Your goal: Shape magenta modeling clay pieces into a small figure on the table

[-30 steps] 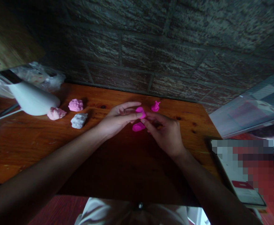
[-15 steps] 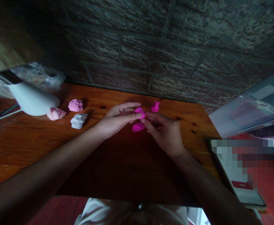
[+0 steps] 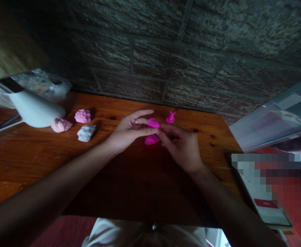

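My left hand (image 3: 128,132) and my right hand (image 3: 182,145) meet over the middle of a wooden table (image 3: 62,164). Between their fingertips they pinch a small flattened piece of bright magenta clay (image 3: 153,122). Just below it a second magenta piece (image 3: 151,139) lies on the table. A small shaped magenta figure (image 3: 170,117) stands behind my right hand, near the wall. A ring shows on one finger of my left hand.
At the left lie a pink clay lump (image 3: 82,116), a pale pink lump (image 3: 61,125) and a white lump (image 3: 86,132). A white vessel (image 3: 34,108) lies tilted beside crumpled plastic (image 3: 43,84). A brick wall stands behind; a booklet (image 3: 266,202) lies at the right.
The fingers of both hands have shifted slightly on the magenta piece, and my left fingers have spread a little. Nothing else has moved.
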A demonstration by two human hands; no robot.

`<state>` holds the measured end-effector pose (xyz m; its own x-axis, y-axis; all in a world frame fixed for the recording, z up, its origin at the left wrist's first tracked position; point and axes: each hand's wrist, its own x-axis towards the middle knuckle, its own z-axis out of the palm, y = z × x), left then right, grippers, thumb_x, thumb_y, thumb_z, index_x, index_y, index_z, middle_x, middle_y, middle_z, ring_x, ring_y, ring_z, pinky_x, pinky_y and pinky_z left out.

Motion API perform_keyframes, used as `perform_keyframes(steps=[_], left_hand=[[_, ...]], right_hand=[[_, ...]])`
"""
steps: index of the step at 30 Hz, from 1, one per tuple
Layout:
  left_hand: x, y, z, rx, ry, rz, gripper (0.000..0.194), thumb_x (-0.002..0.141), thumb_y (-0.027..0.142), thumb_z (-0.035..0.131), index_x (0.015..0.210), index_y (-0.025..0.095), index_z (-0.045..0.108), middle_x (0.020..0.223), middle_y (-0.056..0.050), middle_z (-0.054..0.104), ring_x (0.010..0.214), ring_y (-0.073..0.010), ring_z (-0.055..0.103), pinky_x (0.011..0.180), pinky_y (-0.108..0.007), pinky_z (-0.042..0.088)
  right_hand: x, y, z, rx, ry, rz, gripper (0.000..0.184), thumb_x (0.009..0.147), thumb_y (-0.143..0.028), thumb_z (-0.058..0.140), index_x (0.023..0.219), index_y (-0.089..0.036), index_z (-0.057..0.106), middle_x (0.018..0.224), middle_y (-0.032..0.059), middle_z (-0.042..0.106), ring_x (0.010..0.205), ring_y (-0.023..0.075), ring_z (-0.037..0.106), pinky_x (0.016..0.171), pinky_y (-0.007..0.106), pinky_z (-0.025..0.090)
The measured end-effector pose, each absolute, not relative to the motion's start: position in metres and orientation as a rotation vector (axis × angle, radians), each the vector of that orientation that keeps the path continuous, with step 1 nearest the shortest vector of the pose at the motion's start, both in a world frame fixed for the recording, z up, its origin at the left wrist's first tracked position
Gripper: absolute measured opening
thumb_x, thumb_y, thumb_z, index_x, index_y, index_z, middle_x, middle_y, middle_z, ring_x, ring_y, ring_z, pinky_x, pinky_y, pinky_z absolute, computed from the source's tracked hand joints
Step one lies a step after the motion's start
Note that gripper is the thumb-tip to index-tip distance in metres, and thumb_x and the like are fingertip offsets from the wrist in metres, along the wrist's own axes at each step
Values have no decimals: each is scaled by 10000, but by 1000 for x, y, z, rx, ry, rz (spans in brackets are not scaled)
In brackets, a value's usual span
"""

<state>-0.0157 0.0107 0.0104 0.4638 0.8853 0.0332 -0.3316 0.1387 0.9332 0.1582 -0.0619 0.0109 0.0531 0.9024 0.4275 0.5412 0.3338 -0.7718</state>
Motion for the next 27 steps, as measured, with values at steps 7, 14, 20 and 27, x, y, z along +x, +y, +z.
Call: perform_keyframes(steps=[7,14,20,27], left_hand=[[-14,11,11,1099,641,961,583,613,128,922,1161,175,731,867,1,806,818,-141,734,849,-276,526],[-15,10,14,1021,649,933,610,598,95,922,1172,170,728,869,-11,810,770,-129,733,812,-266,528],[-13,9,15,987,635,934,560,601,74,910,1127,174,747,869,-9,806,780,-134,738,826,-276,544],[-13,12,15,1006,619,928,495,611,80,911,1078,162,769,852,-15,803,763,-125,731,819,-268,545]], right_hand=[[158,-61,11,-1332,-1615,464,214,914,-241,711,1111,-185,772,933,56,824,752,176,771,642,262,585],[158,-62,11,-1345,-1612,473,216,917,-258,708,1110,-188,775,947,56,826,716,166,763,626,259,579],[156,-62,12,-1355,-1622,446,189,917,-271,713,1081,-207,781,927,45,829,709,157,762,623,242,573],[156,-62,13,-1342,-1630,464,190,923,-278,707,1086,-213,780,924,35,827,696,149,760,577,227,563]])
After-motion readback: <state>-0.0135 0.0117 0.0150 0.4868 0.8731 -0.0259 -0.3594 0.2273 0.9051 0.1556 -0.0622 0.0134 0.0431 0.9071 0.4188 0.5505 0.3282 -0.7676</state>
